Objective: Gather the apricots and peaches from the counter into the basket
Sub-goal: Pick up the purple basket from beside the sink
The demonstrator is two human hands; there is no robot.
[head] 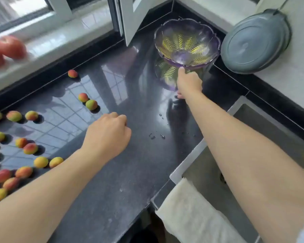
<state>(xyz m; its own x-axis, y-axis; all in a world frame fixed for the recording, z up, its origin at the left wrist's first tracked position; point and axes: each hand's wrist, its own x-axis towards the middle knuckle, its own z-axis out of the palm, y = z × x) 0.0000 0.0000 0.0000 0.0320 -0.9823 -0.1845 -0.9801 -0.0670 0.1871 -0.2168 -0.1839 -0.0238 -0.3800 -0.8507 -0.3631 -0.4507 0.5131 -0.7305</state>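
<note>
The right hand grips the purple basket by its rim; the left hand, fingers curled and holding nothing, hangs over the tabletop near the apricots; there is no writing to read.

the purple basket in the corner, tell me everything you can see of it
The basket is a translucent purple bowl, plastic by the look, with a scalloped rim and yellow leaf-shaped slots around its inner wall. It looks empty, with no fruit inside. It sits upright at the back corner of the dark glossy counter, which mirrors it below. The right hand has a grip on its near rim; the grey round basin stands close on its right, contact unclear.
</note>
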